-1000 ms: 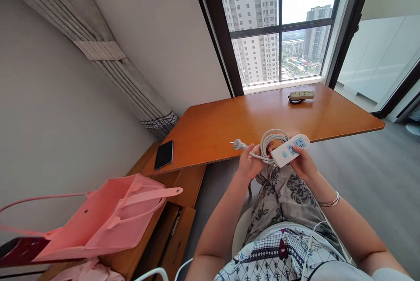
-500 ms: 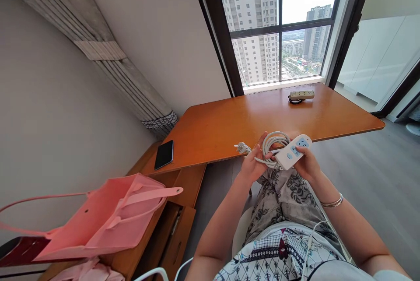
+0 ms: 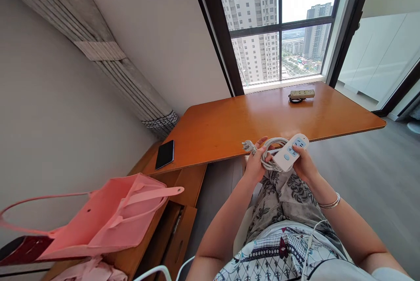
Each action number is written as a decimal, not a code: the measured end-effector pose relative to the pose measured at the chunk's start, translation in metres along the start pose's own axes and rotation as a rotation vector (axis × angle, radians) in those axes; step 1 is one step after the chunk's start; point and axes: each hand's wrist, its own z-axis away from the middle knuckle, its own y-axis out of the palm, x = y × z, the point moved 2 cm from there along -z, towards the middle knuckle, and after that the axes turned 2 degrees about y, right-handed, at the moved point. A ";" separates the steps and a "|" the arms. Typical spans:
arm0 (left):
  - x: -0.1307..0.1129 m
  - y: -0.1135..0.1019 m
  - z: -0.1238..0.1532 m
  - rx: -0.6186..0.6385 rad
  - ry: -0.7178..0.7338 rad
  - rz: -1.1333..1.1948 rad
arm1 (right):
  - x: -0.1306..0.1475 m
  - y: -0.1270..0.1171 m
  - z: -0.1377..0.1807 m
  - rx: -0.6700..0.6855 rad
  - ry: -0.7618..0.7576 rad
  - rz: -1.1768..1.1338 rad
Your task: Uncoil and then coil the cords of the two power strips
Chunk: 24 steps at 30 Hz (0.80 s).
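Over my lap, at the near edge of the wooden table (image 3: 216, 134), I hold a white power strip (image 3: 288, 157) with pale blue socket panels. My right hand (image 3: 305, 167) grips its right side, thumb on the top face. My left hand (image 3: 257, 163) is closed round the strip's coiled white cable (image 3: 271, 145). Out past the left thumb sticks the cable's plug (image 3: 248, 146), prongs pointing left. Parts of the fingers under the coil and strip are hidden.
A beige power strip (image 3: 302, 94) with a black cord lies at the table's far side. A dark tablet or phone (image 3: 165, 154) rests at the left corner. Lower left, a pink bag (image 3: 108, 219) stands on a wooden cabinet with an open drawer (image 3: 179, 233).
My left hand has shifted slightly right, bringing the plug and the coil closer to the white strip. The strip itself moved a little to the left. Both hands keep their hold.
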 end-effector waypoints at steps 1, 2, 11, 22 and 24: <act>0.000 -0.001 0.000 0.000 0.005 -0.024 | 0.001 0.001 0.000 -0.005 -0.018 0.011; 0.000 -0.001 -0.001 0.004 0.003 -0.037 | 0.003 0.001 0.000 -0.009 -0.031 0.020; -0.006 -0.017 0.003 0.358 -0.134 0.007 | 0.016 -0.005 -0.007 -0.044 0.001 -0.032; -0.025 -0.025 -0.009 0.469 -0.419 -0.066 | 0.043 -0.004 -0.010 0.177 0.186 0.169; -0.024 -0.016 -0.013 0.526 -0.454 -0.198 | 0.044 -0.002 -0.012 0.211 0.198 0.230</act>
